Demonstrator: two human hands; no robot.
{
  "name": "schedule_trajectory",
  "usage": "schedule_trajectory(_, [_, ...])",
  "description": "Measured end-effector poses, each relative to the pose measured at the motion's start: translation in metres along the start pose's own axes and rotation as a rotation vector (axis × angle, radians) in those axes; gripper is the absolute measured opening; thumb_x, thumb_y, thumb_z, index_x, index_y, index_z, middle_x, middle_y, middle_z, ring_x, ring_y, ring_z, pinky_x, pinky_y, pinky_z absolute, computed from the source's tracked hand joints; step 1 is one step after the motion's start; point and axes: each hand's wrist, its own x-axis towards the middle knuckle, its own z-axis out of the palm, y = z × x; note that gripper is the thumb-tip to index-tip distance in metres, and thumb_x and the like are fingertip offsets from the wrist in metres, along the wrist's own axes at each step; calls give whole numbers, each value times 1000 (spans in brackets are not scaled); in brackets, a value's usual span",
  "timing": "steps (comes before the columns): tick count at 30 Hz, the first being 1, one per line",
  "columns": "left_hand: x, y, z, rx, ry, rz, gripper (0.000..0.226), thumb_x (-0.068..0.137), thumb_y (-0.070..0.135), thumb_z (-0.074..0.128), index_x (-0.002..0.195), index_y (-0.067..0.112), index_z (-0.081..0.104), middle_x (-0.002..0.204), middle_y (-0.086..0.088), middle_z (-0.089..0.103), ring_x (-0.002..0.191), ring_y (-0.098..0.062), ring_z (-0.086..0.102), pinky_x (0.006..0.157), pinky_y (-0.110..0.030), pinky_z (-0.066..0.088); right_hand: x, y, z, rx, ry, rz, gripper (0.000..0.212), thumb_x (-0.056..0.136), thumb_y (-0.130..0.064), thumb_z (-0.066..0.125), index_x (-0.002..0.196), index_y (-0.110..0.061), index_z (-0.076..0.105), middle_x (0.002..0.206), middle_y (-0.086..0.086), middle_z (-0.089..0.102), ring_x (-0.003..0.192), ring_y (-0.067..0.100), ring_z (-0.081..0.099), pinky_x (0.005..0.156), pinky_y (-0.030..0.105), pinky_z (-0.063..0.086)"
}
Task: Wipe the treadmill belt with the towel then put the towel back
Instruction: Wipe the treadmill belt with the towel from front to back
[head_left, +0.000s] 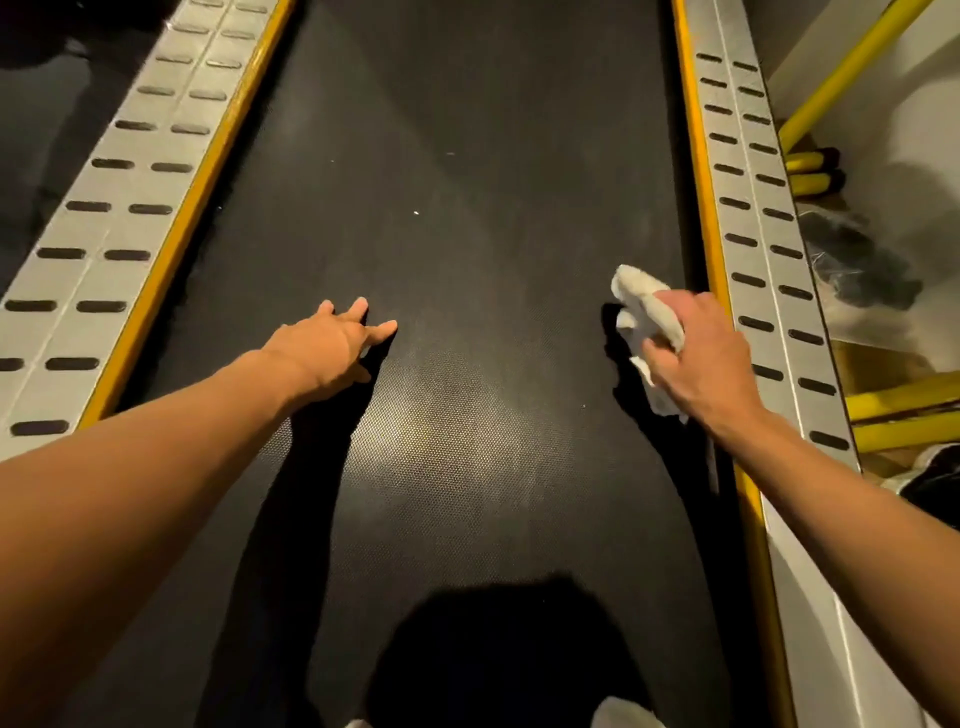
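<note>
- the right hand (698, 353) holds a bunched white towel (647, 312) near the right edge of the black treadmill belt (467, 260); its fingers are curled round the cloth, which sticks out ahead of the knuckles and below the palm.
- whether the towel touches the belt cannot be told; a dark shadow lies just left of it.
- the left hand (332, 343) rests on the belt left of centre, fingers straight and slightly spread, tips on the surface.
- the two hands are well apart, both arms stretched forward.
- yellow strips (208, 171) run along both belt edges, with grey slotted side rails (753, 208) outside them.
- yellow tubes (852, 67) stand beyond the right rail.
</note>
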Motion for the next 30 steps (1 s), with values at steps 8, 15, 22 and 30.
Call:
schedule_trajectory(8, [0,-5,3,18,13,20,67,100,29,48,152,42,9,163,0,-4,148,-36,3,111,-59,28,-44,-36,3,4,-512,-455,31,82,-25,60,109,-40,65,96,-9,53,86,11,53,68,25,44])
schedule_trajectory(15, [-6,-7,2,31,10,30,66,100,30,48,152,42,9,163,2,-4,149,-32,3,112,-57,26,10,-24,11,-46,-141,13,43,87,-43,41,114,-12,55,101,11,54,89,28,52,69,33,38])
schedule_trajectory(22, [-7,-7,6,17,22,34,67,100,29,49,152,42,10,163,1,-4,149,-33,3,112,-59,26,9,-28,34,-57,-147,161,43,87,-29,66,127,-25,52,116,17,51,103,37,55,76,36,46])
schedule_trajectory(30, [-11,-14,6,6,29,52,67,99,29,49,153,38,10,163,1,-3,149,-31,3,113,-55,28,-15,-94,18,219,-289,-427,23,71,-14,53,87,-23,67,86,-13,67,76,8,63,64,29,48])
